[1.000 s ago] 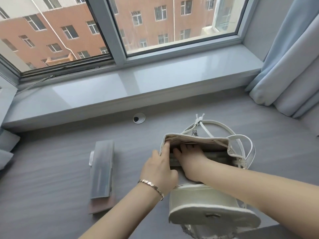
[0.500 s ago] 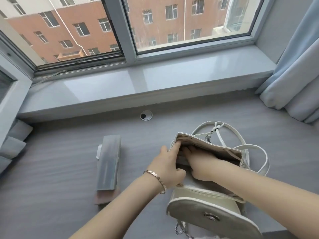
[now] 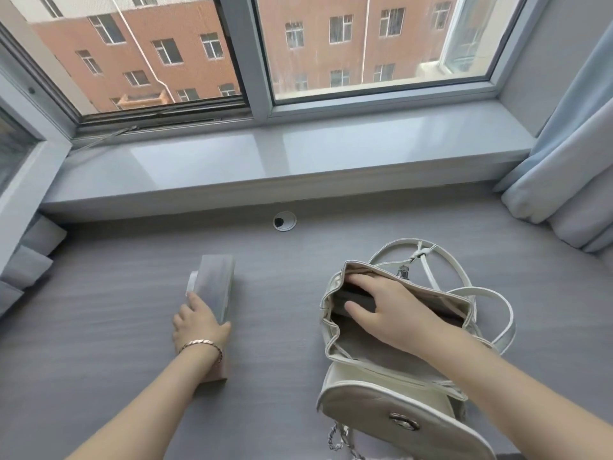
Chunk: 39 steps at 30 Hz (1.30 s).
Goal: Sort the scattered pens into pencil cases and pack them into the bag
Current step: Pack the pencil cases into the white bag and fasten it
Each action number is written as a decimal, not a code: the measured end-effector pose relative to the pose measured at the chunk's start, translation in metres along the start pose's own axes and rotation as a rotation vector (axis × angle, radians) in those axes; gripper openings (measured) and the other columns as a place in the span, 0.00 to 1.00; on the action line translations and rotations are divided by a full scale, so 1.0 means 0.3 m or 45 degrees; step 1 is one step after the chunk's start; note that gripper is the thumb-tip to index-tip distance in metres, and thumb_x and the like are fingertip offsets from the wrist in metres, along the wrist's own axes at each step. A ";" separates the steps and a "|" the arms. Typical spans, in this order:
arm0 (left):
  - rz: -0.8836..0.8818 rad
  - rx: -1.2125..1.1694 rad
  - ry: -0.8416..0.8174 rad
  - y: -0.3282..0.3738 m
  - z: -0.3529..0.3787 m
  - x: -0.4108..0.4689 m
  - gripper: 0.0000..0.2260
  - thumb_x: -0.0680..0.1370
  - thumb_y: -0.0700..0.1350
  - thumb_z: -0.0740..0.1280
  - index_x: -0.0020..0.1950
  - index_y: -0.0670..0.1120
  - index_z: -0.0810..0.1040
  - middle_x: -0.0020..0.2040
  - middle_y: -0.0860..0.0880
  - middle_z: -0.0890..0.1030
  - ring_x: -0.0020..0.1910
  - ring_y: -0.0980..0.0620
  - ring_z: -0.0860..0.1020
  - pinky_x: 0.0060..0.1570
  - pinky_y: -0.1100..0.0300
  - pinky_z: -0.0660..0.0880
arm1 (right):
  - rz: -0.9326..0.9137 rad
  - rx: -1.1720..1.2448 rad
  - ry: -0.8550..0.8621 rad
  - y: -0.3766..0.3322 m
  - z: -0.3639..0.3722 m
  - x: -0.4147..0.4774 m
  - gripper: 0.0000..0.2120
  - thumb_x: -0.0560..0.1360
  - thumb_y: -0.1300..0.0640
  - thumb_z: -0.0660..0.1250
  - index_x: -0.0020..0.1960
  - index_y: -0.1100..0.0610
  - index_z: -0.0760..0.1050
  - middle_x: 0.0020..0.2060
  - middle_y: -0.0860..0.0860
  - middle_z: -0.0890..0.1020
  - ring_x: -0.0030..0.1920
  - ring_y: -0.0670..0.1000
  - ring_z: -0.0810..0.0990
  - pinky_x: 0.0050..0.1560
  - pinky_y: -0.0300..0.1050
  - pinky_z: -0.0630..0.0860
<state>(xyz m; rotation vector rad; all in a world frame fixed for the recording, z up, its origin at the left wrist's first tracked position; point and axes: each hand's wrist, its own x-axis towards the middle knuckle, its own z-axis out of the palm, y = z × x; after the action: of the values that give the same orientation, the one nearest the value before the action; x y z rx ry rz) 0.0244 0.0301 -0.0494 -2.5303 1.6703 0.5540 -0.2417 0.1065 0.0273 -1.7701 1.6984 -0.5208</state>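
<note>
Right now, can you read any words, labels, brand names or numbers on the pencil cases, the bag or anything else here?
None can be read.
Grey pencil case: no print shows on it.
White bag: its round metal clasp may carry marking, too small to tell.
Building outside the window: no signs visible.

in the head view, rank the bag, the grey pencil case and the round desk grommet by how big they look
1. bag, by far the largest, though nearest the camera
2. grey pencil case
3. round desk grommet, smallest, and farthest away
</note>
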 end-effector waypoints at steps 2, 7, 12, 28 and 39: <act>-0.008 -0.147 0.058 0.012 -0.014 -0.003 0.41 0.70 0.47 0.71 0.74 0.40 0.49 0.66 0.35 0.66 0.66 0.36 0.63 0.63 0.46 0.64 | 0.036 0.120 -0.004 0.000 -0.008 0.006 0.14 0.75 0.54 0.63 0.60 0.54 0.76 0.57 0.47 0.80 0.59 0.46 0.75 0.63 0.39 0.67; 0.466 -0.580 0.022 0.192 -0.149 -0.178 0.39 0.66 0.52 0.71 0.72 0.47 0.58 0.64 0.42 0.68 0.66 0.44 0.65 0.64 0.57 0.63 | 0.344 0.614 -0.091 -0.011 -0.064 0.039 0.30 0.71 0.36 0.61 0.52 0.63 0.79 0.50 0.55 0.83 0.54 0.51 0.79 0.63 0.48 0.69; 1.067 -0.382 -0.219 0.364 -0.187 -0.424 0.42 0.63 0.60 0.64 0.73 0.51 0.55 0.60 0.49 0.66 0.63 0.51 0.66 0.61 0.64 0.62 | 0.556 1.181 -0.200 -0.013 -0.110 0.038 0.32 0.58 0.35 0.66 0.53 0.55 0.78 0.50 0.52 0.84 0.52 0.50 0.81 0.56 0.48 0.75; 1.284 -0.233 -0.423 0.541 -0.075 -0.287 0.25 0.66 0.27 0.55 0.57 0.42 0.80 0.65 0.45 0.73 0.67 0.48 0.68 0.65 0.66 0.62 | -0.003 0.902 0.581 0.094 -0.114 -0.187 0.31 0.64 0.77 0.70 0.34 0.38 0.82 0.31 0.32 0.82 0.37 0.31 0.79 0.39 0.22 0.71; 1.150 -0.547 -0.243 0.462 -0.129 -0.372 0.28 0.67 0.22 0.53 0.59 0.40 0.78 0.58 0.54 0.71 0.60 0.59 0.68 0.54 0.84 0.57 | -0.452 0.427 0.376 0.141 -0.103 -0.219 0.19 0.73 0.48 0.66 0.60 0.55 0.74 0.62 0.37 0.75 0.62 0.45 0.76 0.62 0.35 0.71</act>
<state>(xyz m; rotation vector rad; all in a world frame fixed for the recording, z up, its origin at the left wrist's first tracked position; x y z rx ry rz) -0.1289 0.0617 0.0435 -1.6695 2.7882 1.2595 -0.2999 0.1671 0.0303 -1.8107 1.3743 -1.2005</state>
